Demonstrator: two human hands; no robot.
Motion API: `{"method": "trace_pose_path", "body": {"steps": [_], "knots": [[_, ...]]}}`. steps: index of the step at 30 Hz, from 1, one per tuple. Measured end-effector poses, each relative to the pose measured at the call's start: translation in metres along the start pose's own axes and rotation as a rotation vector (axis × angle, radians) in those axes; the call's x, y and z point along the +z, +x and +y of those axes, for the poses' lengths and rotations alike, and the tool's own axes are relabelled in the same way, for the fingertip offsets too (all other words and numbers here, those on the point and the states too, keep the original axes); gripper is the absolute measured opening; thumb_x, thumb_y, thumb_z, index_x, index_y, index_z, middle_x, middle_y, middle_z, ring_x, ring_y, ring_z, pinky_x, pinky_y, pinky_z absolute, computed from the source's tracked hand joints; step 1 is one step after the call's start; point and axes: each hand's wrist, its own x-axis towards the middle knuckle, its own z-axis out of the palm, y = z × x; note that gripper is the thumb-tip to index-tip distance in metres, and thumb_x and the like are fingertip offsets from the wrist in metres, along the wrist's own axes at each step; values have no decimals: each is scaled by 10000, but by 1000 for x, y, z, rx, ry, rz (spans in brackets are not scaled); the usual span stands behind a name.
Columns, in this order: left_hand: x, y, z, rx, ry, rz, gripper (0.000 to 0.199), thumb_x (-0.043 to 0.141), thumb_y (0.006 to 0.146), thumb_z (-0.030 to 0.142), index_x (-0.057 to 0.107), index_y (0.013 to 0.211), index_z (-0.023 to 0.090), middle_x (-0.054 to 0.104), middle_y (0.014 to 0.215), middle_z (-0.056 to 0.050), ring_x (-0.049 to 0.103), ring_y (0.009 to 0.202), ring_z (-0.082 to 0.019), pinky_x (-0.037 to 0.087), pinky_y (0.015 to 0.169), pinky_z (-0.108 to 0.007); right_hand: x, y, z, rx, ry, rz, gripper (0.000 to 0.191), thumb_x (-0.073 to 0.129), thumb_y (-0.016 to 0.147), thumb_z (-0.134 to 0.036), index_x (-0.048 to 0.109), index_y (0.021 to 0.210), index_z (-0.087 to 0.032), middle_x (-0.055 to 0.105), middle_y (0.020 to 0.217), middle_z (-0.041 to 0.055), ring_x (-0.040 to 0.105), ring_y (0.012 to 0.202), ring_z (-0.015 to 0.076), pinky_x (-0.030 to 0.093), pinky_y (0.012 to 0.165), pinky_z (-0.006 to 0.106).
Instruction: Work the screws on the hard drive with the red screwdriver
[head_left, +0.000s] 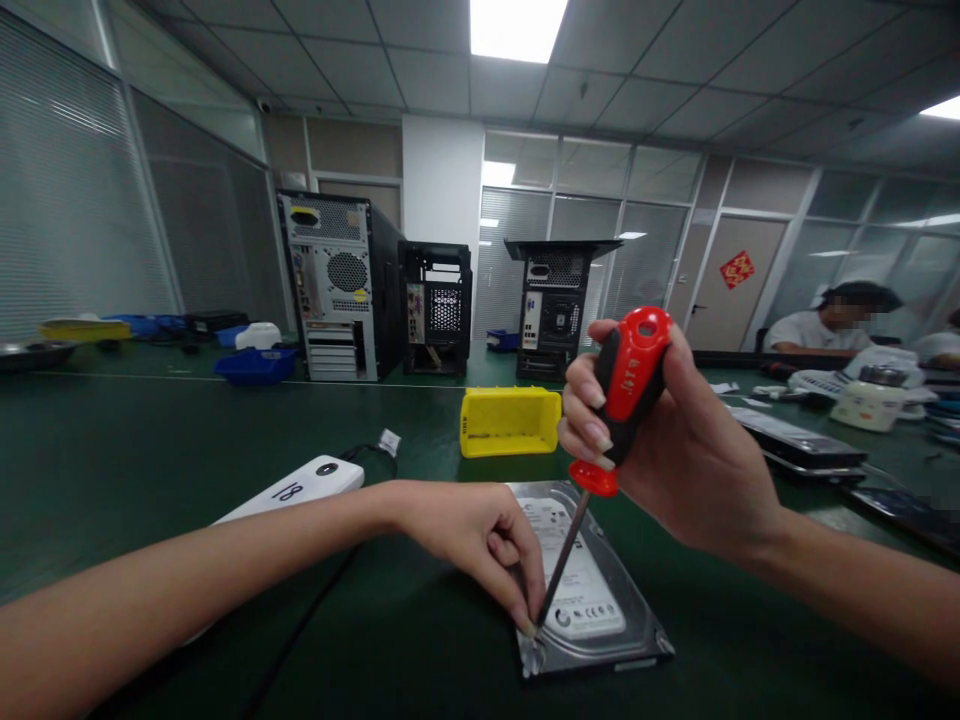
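A silver hard drive [592,590] with a white label lies flat on the green table. My right hand [652,430] is wrapped round the red and black handle of a screwdriver [634,380], whose shaft slants down to the drive's near left corner. Beside the shaft's lower end, my left hand [495,550] has thumb and forefinger pinched together at that corner; whether they hold the tip or something small is hidden. The left forearm crosses in front of a white power strip marked 18 [300,487].
Behind the drive stands a yellow bin [510,422]. Computer cases [349,290] line the back, with a blue bin [255,366] at left. More drives [795,440] and a white jar [870,400] are at right. A black cable [300,630] runs under my left forearm. A person [832,320] sits at far right.
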Motion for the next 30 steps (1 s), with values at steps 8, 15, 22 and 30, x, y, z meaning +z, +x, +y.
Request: {"method": "trace_pose_path", "body": {"steps": [8,15,22,30], "knots": [[0,0,1,-14,-18,16,96,641,701,109,656,795,100,361,504,72,211,449,-48,156,414,-213,1,0,-1,-9,-51,26,264,315,879,-409,518,957,-260,423,723,4,423,548,104,420,507,259],[-1,0,-3,-6,-40,33,85,642,690,85,651,774,94,328,493,78,211,445,-42,151,416,-211,2,0,-3,-21,-65,18,252,356,864,-423,516,970,-259,427,720,3,422,543,104,423,500,257],[-1,0,-5,-10,-39,35,98,668,673,120,650,768,107,332,505,77,209,457,-47,153,421,-213,2,0,-4,-19,-39,4,262,340,873,-414,511,978,-246,431,728,5,422,558,101,420,511,249],[1,-3,-6,-19,-57,40,129,680,669,139,659,793,114,382,522,71,220,459,-46,157,421,-204,4,1,-5,-47,-56,32,261,324,876,-413,511,963,-253,422,721,-2,412,541,95,405,493,238]]}}
